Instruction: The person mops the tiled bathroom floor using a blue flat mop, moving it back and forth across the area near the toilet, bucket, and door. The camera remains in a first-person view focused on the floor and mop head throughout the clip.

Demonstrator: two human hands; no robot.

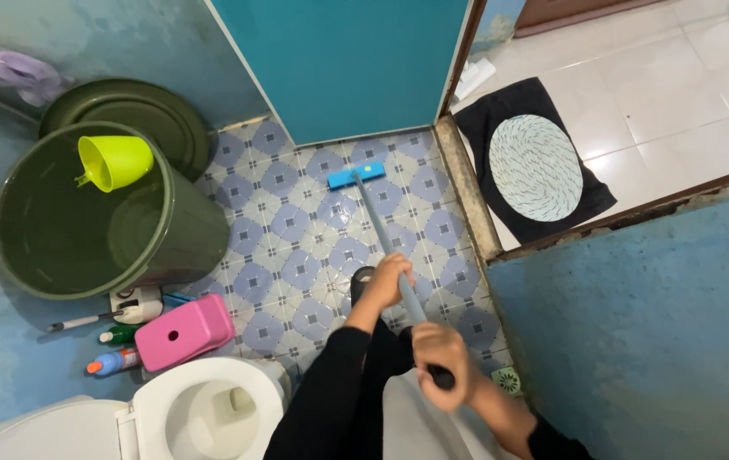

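Both my hands grip the long grey handle (pixel 381 234) of a floor brush. Its bright blue head (pixel 356 175) rests on the wet patterned blue tiles (pixel 296 247) near the teal door (pixel 343 60). My left hand (pixel 388 279) holds the handle partway down. My right hand (pixel 443 362) clasps the black upper end of the handle close to my body. Black sleeves cover both forearms.
A big dark green water barrel (pixel 83 230) with a lime-green scoop (pixel 113 160) stands at left, its lid behind it. A pink stool (pixel 184 330), bottles (pixel 113 363) and a white toilet (pixel 203 409) are nearby. A black doormat (pixel 535 158) lies past the threshold; a blue wall (pixel 637 324) is at right.
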